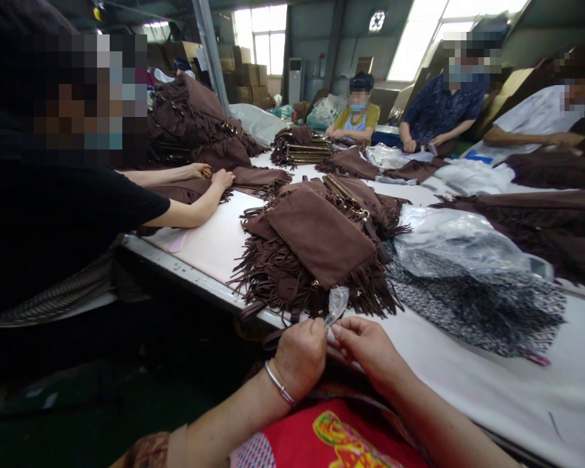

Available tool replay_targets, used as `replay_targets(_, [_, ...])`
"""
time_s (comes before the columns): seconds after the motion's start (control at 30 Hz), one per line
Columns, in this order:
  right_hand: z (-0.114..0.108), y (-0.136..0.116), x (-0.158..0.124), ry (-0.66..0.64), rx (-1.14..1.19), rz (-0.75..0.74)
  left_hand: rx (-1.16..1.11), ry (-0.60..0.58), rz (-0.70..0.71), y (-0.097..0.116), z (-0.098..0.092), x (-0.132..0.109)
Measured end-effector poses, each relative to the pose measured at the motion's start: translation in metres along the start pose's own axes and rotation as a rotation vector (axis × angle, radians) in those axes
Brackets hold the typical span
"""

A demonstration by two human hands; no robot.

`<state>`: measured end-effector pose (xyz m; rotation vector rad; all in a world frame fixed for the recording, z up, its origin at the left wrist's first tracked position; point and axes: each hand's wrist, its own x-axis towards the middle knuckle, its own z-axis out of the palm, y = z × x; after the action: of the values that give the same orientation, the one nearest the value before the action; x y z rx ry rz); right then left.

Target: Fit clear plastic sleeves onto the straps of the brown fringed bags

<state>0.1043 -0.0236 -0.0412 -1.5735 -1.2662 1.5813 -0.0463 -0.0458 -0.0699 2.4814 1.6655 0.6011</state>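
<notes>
My left hand (299, 356), with a silver bangle at its wrist, is closed at the table's front edge. A small clear plastic wrapper (338, 300) sticks up from its grip, and what lies inside the fist is hidden. Close beside it my right hand (365, 344) pinches something small and whitish between thumb and fingertips. Just beyond both hands lies a stack of brown fringed pouches (324, 234), with a zipper and metal rings showing. A dark brown strap (273, 339) hangs over the edge by my left hand.
A co-worker's hands (217, 182) rest on brown pouches at the left. Clear plastic bags (458, 237) lie on a black-and-white speckled cloth (487, 312) at the right. Several people work across the white table (517, 396). More fringed pouches (190, 117) are heaped at the back left.
</notes>
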Motion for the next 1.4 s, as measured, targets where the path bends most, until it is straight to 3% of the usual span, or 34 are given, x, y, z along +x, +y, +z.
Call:
replay_targets(0.17, [0.000,0.001,-0.001,0.070,0.069,0.038,-0.206,-0.051,-0.017,0.006,0.000,0.002])
replay_targets(0.27, [0.002,-0.002,-0.001,0.032,0.144,0.071,-0.385,-0.053,-0.103,0.011,-0.007,0.003])
replay_targets(0.43, [0.002,-0.004,-0.002,0.010,0.223,0.041,-0.743,-0.072,-0.339,0.013,-0.016,0.005])
replay_targets(0.6, [-0.005,-0.002,-0.003,-0.009,0.149,-0.094,-1.310,-0.279,-0.664,0.012,-0.014,0.003])
replay_targets(0.7, [-0.010,-0.003,-0.002,-0.062,0.127,-0.158,-1.682,-0.358,-0.773,0.012,-0.015,0.002])
replay_targets(0.87, [-0.015,-0.006,0.004,-0.152,0.189,-0.281,-2.144,-0.515,-0.779,0.009,-0.019,0.004])
replay_targets(1.0, [-0.008,-0.002,0.016,-0.209,0.303,-0.270,-2.463,-0.639,-0.730,0.009,-0.020,0.007])
replay_targets(1.2, [0.004,0.006,0.029,-0.340,0.558,-0.144,-2.589,-0.682,-0.725,0.014,-0.016,0.007])
replay_targets(1.4, [0.009,0.000,0.030,-0.486,0.698,-0.130,-2.394,-0.523,-0.903,0.018,-0.003,0.001])
